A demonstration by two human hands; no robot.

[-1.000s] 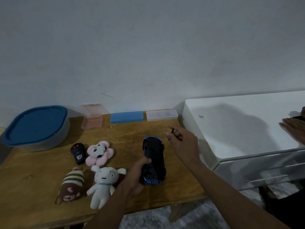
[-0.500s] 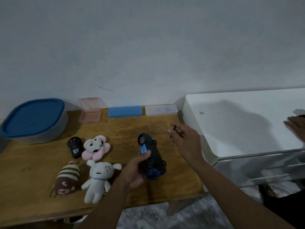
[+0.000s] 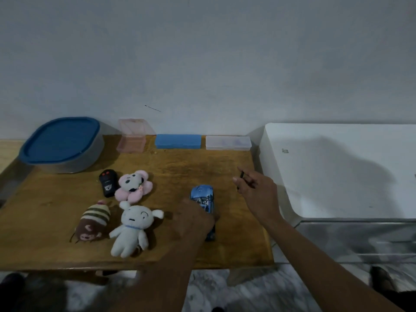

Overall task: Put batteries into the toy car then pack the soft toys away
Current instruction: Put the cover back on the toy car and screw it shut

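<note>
**Presently: car on desk, tool in hand**

- **Car** (image 3: 202,195): blue and roof up, on the desk (image 3: 191,163) right of centre. The left hand (image 3: 193,219) covers its near end, fingers curled over it and gripping.
- **Right hand** (image 3: 258,192): hovers just beyond the car, near the desk's right edge. Its fingers pinch a thin dark tool (image 3: 241,175), likely a screwdriver but too small to be sure.
- **Soft toys**: pink toy (image 3: 132,185), white toy (image 3: 132,228) and striped toy (image 3: 94,221). They lie grouped left of the car, unheld, beside a black remote (image 3: 108,184).
- **Tub** (image 3: 60,143): blue lid on, far left. It is a probable home for the toys.

**Handling note:** the battery hatch is not visible and is presumably underneath. If the hatch needs work, roll the car belly-up and pin it flat with the left hand. Then bring the tool squarely onto the screw. Park the tool away from the desk edge before lifting any toy.
</note>
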